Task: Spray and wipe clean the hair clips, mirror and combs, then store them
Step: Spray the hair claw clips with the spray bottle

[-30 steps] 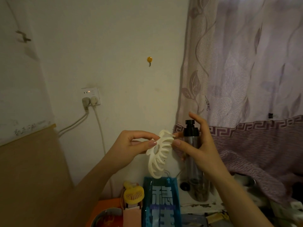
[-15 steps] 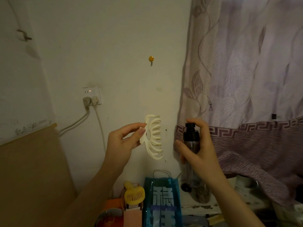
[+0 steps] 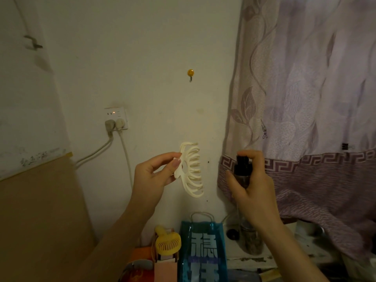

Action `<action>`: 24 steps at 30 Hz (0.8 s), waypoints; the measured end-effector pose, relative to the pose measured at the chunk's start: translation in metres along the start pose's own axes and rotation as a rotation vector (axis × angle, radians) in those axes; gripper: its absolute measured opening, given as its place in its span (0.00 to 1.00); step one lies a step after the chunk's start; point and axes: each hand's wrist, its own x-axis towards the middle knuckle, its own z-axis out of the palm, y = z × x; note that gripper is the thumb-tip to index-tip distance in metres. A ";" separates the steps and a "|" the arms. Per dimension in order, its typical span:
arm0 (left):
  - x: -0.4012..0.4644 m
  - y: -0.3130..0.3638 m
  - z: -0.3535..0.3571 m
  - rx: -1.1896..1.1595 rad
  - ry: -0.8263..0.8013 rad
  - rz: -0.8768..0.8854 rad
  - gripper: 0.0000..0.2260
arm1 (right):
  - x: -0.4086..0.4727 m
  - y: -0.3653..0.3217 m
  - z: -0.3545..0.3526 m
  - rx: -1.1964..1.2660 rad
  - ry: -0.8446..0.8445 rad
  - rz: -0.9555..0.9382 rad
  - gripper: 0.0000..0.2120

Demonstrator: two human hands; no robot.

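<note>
Hair clip (image 3: 191, 169) beside spray bottle (image 3: 242, 171)

Both hands raised: left hand (image 3: 151, 176) pinching, right hand (image 3: 254, 186) gripping.

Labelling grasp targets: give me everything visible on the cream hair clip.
The hair clip is a cream-white claw type, apparently plastic, with long curved teeth arching to the right and down, and a round hole near its hinge. Its two rows of teeth look closed together. It is held in mid-air before the wall, long axis roughly upright. The left hand pinches its hinge end between thumb and fingertips. Nothing else touches it; the spray bottle in the right hand stands apart to its right.
</note>
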 end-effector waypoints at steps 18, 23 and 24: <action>0.000 -0.005 -0.001 -0.058 0.035 -0.027 0.08 | -0.023 0.010 0.013 0.061 -0.051 0.036 0.22; 0.000 -0.005 -0.002 -0.065 0.036 -0.029 0.08 | -0.020 0.009 0.013 0.092 -0.057 0.069 0.20; -0.001 -0.004 -0.002 -0.069 0.038 -0.028 0.08 | -0.019 0.009 0.013 0.100 -0.061 0.075 0.20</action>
